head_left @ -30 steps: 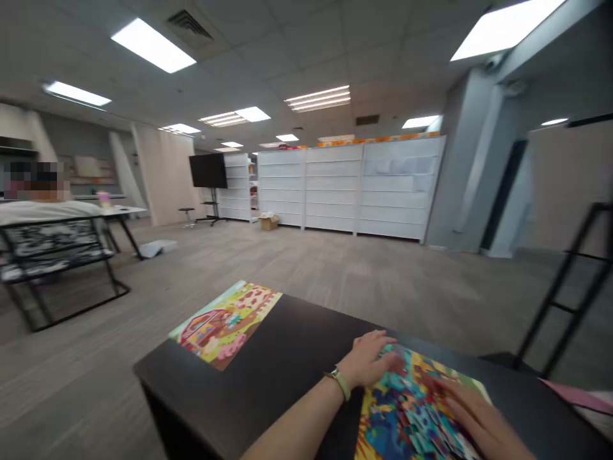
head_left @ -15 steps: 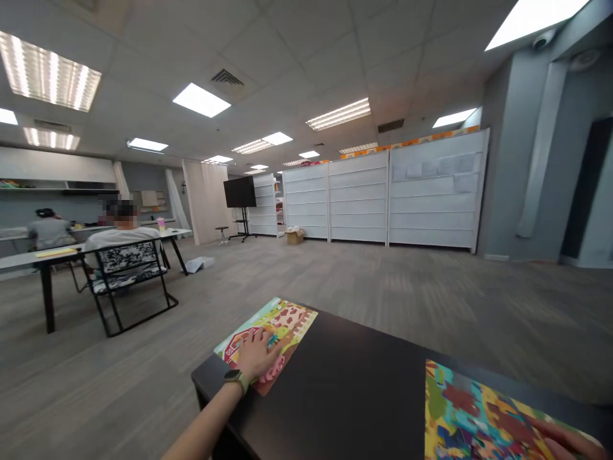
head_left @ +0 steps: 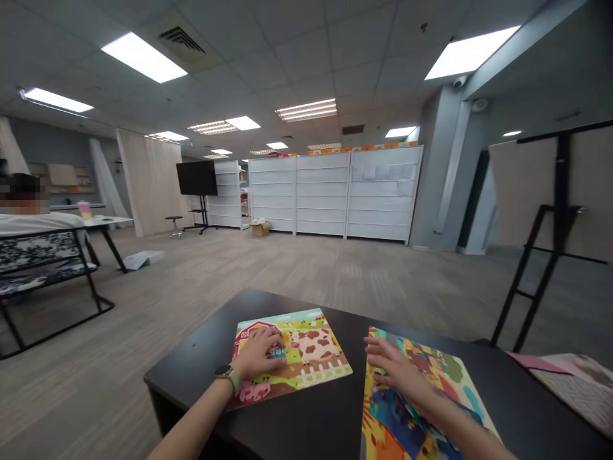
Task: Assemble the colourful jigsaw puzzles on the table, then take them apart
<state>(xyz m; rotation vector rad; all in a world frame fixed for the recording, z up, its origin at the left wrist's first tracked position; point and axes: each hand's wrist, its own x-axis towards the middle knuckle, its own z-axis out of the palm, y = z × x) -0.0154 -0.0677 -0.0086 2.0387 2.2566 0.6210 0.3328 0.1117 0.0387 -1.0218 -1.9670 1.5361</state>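
My left hand (head_left: 262,355), with a watch (head_left: 225,373) on its wrist, lies on a flat farm picture board (head_left: 313,374) showing a barn, a spotted cow, a pig and a white fence. Its fingers are spread over the barn side and hide part of it. To the right, a second colourful picture board (head_left: 453,369) lies on the black table. Across its upper left part rests my right hand (head_left: 397,370), fingers stretched out and apart. The hand and forearm cover much of that board. A narrow strip of table separates the two boards.
The black table (head_left: 201,358) has its far edge beyond the boards. A pink and patterned cloth-like item (head_left: 569,377) lies at the right, beside a black stand (head_left: 536,268). At the left, a seated person (head_left: 29,220) is on a chair (head_left: 48,262). White shelves (head_left: 320,195) stand behind.
My view has swung to the right. The farm board has turned and sits further in from the table's edge. The second board lies closer to it, and my right hand has moved onto its left part.
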